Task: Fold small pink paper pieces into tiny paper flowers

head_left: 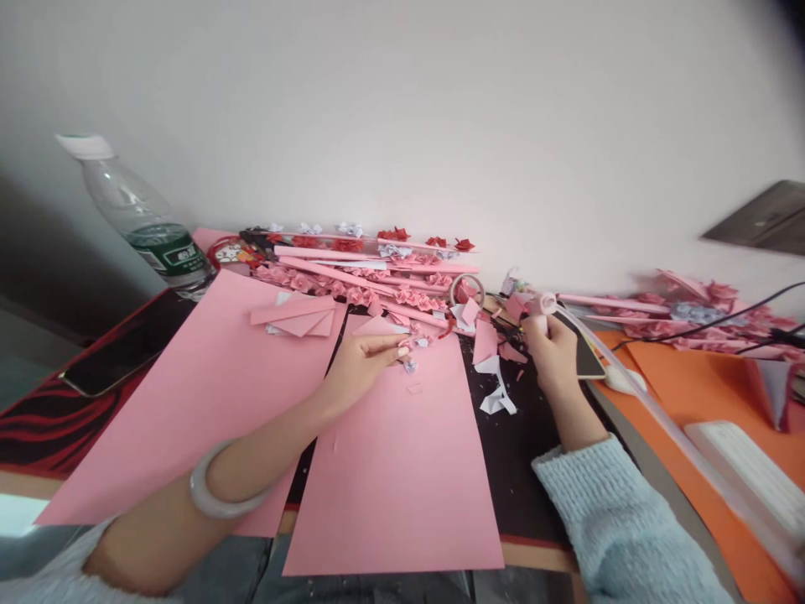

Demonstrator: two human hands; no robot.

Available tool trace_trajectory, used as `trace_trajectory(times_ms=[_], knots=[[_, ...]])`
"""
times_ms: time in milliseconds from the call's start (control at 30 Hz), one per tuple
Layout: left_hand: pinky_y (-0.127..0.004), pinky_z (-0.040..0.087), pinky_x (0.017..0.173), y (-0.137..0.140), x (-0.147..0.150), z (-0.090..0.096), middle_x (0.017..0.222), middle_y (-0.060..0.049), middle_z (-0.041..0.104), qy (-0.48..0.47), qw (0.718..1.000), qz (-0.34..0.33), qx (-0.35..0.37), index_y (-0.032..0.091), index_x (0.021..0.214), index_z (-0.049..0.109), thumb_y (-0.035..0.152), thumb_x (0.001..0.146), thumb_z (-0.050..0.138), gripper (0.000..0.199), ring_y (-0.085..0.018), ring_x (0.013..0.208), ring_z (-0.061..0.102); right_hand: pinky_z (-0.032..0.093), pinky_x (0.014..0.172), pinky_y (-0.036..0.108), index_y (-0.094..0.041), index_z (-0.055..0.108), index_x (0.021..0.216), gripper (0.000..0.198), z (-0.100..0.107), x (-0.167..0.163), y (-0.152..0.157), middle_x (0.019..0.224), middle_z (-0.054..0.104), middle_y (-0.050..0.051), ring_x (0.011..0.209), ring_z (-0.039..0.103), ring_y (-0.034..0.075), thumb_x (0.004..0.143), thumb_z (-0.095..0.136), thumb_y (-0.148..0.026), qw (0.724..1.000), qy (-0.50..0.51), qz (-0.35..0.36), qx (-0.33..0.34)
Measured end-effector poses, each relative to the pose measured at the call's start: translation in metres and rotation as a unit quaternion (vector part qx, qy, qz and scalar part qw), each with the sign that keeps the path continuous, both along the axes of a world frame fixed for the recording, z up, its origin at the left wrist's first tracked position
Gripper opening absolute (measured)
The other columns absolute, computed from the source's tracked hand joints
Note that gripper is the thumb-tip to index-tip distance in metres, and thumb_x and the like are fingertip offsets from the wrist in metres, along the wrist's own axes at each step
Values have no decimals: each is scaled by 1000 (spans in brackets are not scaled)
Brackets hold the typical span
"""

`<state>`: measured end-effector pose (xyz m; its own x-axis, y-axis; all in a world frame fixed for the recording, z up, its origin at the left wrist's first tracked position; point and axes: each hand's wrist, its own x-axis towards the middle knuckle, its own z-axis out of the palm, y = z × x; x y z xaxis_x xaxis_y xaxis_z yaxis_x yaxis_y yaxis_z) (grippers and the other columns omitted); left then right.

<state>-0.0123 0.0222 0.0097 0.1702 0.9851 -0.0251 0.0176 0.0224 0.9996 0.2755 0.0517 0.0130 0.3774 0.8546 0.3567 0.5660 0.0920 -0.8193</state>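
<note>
My left hand point(365, 369) pinches a small folded paper flower point(412, 342) between thumb and fingertips, above a pink paper sheet point(396, 486). Just below the fingertips a small pale blue-white paper flower point(410, 367) shows; I cannot tell if it is joined to the held one. On the right, my right hand point(553, 356) is closed around a pale pink glue gun point(541, 306), with a whitish cord point(654, 403) running from it down to the right. Its nozzle is hard to make out. White and pink paper scraps point(498, 398) lie between the hands.
Paper flower stems point(365, 277) are piled along the wall, beside a tape roll point(466, 291). A water bottle point(151, 218) and a phone point(119, 361) are at left. On the right are orange paper point(679, 394), a white keyboard point(748, 470) and a mouse point(625, 379).
</note>
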Motion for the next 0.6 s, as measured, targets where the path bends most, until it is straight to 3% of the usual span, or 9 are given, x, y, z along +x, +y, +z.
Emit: trace_trajectory(times_ms=[200, 367, 500, 600], knots=[[-34, 50, 88, 0, -1, 2, 104, -6, 69, 11, 1000, 2, -1, 16, 103, 67, 29, 73, 66, 33, -23, 98, 62, 32, 39, 22, -19, 45, 59, 36, -2, -2, 1, 51, 44, -3, 42, 40, 9, 73, 60, -49, 974, 176, 143, -33], [-34, 52, 86, -1, -1, 2, 107, -5, 68, 10, 1000, 6, -5, 16, 103, 67, 28, 73, 66, 32, -22, 95, 64, 35, 37, 24, -20, 45, 63, 50, -3, 0, -6, 47, 40, -5, 37, 38, 9, 68, 51, -70, 928, 201, 297, -103], [-34, 52, 87, -2, 0, 4, 105, -5, 68, 21, 1000, 14, -1, 16, 100, 68, 26, 72, 68, 31, -23, 98, 63, 28, 34, 22, -18, 49, 69, 43, -3, -4, -13, 42, 45, -4, 33, 39, 9, 71, 57, -61, 889, 205, 366, -186], [-34, 52, 87, -2, -1, 4, 107, -6, 67, 31, 999, 18, 8, 15, 98, 69, 25, 71, 68, 29, -24, 100, 62, 23, 34, 21, -16, 50, 68, 39, -1, -11, -17, 42, 48, -3, 33, 39, 8, 74, 59, -54, 874, 192, 384, -227]])
